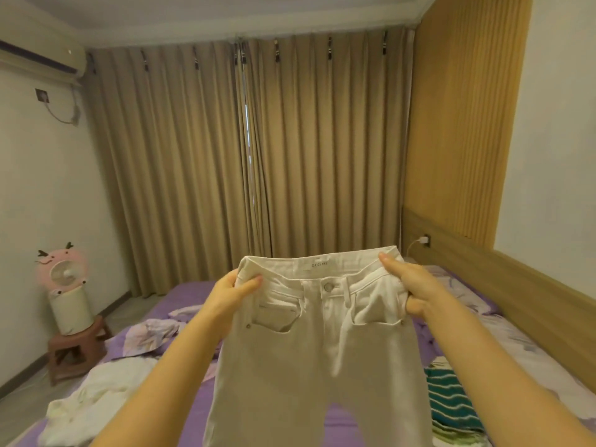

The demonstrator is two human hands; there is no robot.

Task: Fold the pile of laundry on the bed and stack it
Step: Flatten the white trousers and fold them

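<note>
I hold a pair of cream-white jeans (319,350) up in the air over the purple bed (193,295), front side toward me, button fastened. My left hand (235,291) pinches the waistband at its left corner. My right hand (409,285) grips the waistband at the right side, thumb along the top edge. The legs hang down out of the frame's bottom. A crumpled white garment (100,398) lies on the bed at the lower left. A green, teal and white striped garment (451,401) lies at the lower right, partly hidden by the jeans.
A floral purple sheet or cloth (148,337) lies rumpled behind the white garment. A pink fan (63,275) stands on a brown stool (77,346) by the left wall. Tan curtains (245,162) hang beyond the bed; a wooden headboard (503,279) runs along the right.
</note>
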